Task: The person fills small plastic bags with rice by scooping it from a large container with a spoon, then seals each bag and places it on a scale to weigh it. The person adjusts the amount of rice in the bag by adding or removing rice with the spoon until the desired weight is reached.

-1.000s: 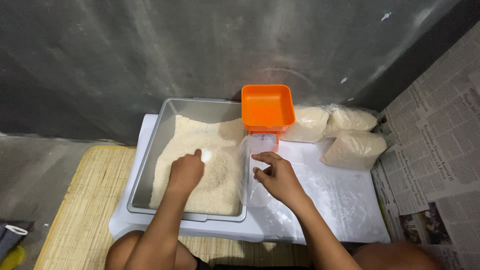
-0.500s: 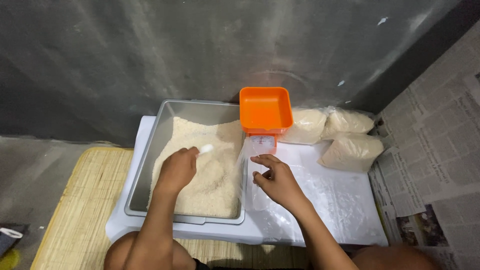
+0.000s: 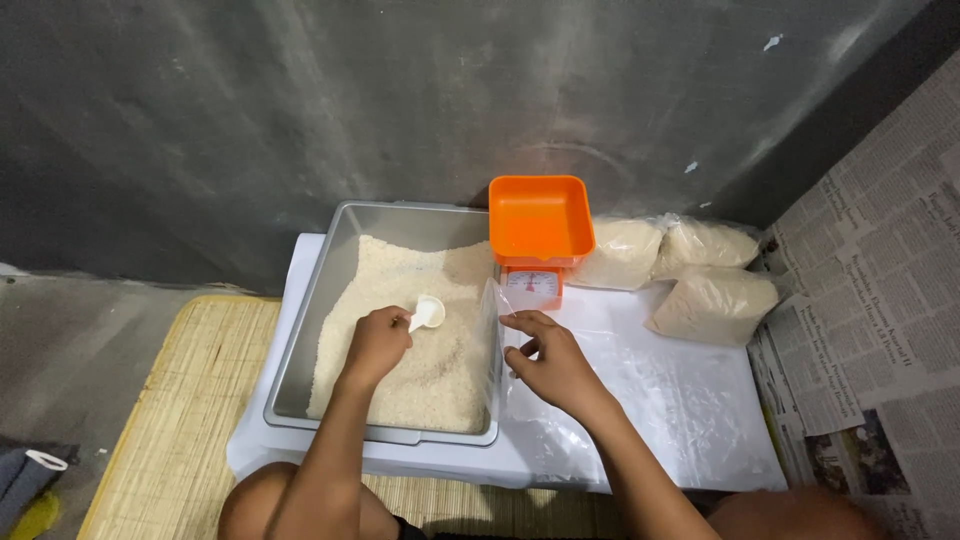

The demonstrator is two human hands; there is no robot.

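From the head camera, a grey metal tray (image 3: 318, 330) sits on a low white bench (image 3: 262, 440) against a dark wall, and it is filled with white grain (image 3: 420, 370) heaped higher toward the back. The left hand (image 3: 375, 345) hovers over the grain near the middle of the tray, fingers curled tight round the handle of a small white scoop (image 3: 428, 312), whose bowl is lifted just above the surface and points toward the right. Just beside the tray's right wall, the right hand (image 3: 548, 358) pinches the upper edge of a clear plastic bag (image 3: 492, 345) between thumb and fingers, holding it upright with its mouth near the scoop; whether anything is in the bag cannot be told. More clear plastic sheeting (image 3: 670, 400) lies flat on the bench to the right. Behind the bag stands an orange kitchen scale (image 3: 533, 285) with an empty orange pan (image 3: 540, 218) on top. To its right, three filled plastic bags of grain (image 3: 712, 300) lie together by the wall. Newspaper (image 3: 880, 300) covers the floor on the right, a woven mat (image 3: 170, 410) on the left.
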